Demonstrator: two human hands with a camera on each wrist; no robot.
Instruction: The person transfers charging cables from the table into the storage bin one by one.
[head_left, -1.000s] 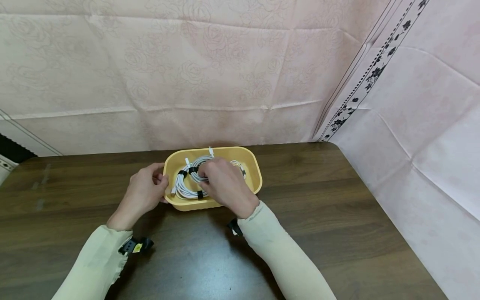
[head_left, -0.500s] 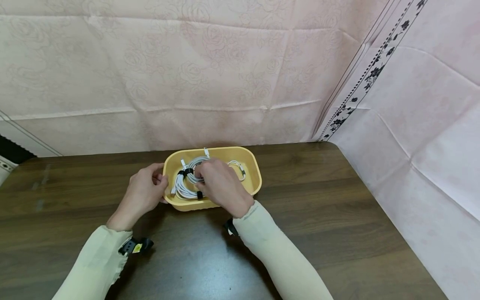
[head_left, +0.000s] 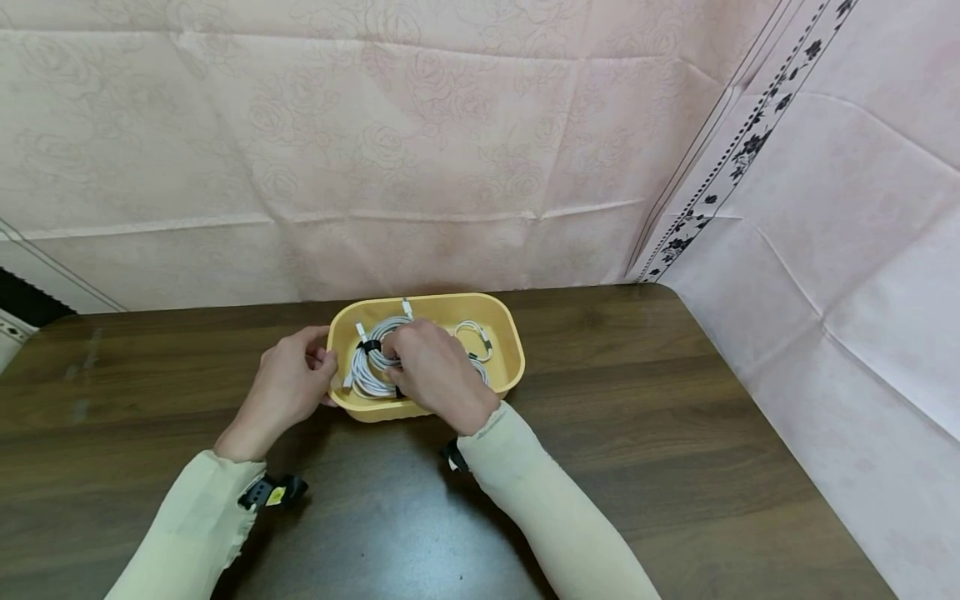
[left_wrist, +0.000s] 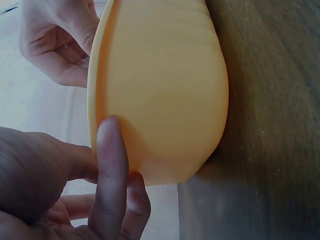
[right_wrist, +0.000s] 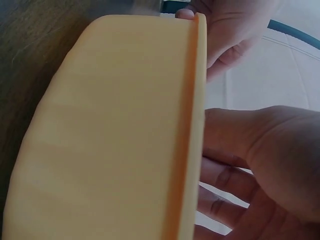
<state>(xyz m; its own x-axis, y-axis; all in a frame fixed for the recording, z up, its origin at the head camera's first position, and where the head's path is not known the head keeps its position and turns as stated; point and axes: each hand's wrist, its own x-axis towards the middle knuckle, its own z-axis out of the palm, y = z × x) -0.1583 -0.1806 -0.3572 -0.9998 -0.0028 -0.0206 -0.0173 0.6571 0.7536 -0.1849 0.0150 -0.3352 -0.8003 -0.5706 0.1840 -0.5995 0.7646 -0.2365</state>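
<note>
Coiled white charging cables (head_left: 372,367), bound with black ties, lie in the yellow oval tub (head_left: 501,327) that I see on the dark wooden counter (head_left: 675,433), near its far edge. My right hand (head_left: 437,372) reaches into the tub, fingers curled onto the nearest coil. My left hand (head_left: 288,385) pinches the tub's left rim, thumb pressed against the outer wall. A smaller coil (head_left: 474,336) sits toward the right end.
</note>
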